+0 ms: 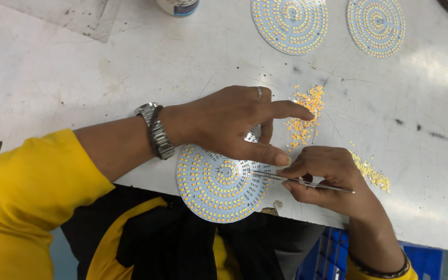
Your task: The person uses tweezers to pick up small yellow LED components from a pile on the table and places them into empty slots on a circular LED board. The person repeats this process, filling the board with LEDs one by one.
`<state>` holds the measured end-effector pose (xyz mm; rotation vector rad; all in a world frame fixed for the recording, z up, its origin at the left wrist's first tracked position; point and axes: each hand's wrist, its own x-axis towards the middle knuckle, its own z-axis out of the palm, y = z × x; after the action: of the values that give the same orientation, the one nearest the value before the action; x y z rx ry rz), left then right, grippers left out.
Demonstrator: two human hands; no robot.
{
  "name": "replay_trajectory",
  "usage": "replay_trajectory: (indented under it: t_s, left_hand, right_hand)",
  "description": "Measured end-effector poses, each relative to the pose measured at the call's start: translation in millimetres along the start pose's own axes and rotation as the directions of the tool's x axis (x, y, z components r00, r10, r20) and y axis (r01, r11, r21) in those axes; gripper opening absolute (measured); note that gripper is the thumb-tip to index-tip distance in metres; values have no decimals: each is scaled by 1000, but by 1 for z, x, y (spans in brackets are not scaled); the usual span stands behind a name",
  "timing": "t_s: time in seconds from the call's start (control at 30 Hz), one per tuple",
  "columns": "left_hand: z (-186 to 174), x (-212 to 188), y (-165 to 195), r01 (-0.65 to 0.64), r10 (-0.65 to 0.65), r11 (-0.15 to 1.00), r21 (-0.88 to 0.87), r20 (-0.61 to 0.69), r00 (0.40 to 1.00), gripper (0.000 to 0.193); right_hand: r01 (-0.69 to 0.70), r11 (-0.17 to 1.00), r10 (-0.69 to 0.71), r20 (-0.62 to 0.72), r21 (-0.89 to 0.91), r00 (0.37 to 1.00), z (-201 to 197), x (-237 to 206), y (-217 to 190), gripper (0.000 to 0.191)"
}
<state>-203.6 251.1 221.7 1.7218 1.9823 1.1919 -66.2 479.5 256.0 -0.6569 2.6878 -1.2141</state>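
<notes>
Yellow sleeves and dark jacket sit closest at 6 o'clock; above them, the round LED board (216, 184) overhangs the near edge of the white counter (105, 67), likely so I can reach its rings without stretching. Left hand (229, 124) lies spread over the board's upper part, thumb pressed near the centre, index pointing toward 3 o'clock, ring on one finger, metal watch (155, 130) at the wrist: it pins the board so it can't rotate. Right hand (322, 179), at 4 o'clock of the board, pinches thin metal tweezers (299, 181), held nearly flat, tips reaching left onto the board near my left thumb; can't tell if a chip is between the tips. Loose pile of tiny yellow-orange chips (304, 116) sits just beyond the right hand at 12 o'clock of it, close for picking; a smaller scatter (372, 173) lies at its 3 o'clock. Two more populated round boards (290, 23) (375, 26) are parked well apart at the far edge, 12 to 1 o'clock, beside a white container's base (178, 6).
</notes>
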Motion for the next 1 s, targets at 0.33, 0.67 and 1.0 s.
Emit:
replay_trajectory:
  t_s: [0.33, 0.67, 1.0]
  left_hand:
    - [2, 1, 0, 31, -31, 999, -32, 24, 999, 82]
    - [4, 2, -4, -22, 22, 1000, -14, 8, 1000, 80]
    - [5, 2, -7, -65, 65, 998, 6, 2, 998, 79]
  right_hand:
    - [-63, 993, 56, 67, 100, 996, -1, -2, 15, 15]
    - [-194, 969, 242, -418, 154, 876, 50, -80, 9, 15]
    - [-243, 970, 197, -580, -1, 790, 111, -85, -31, 13]
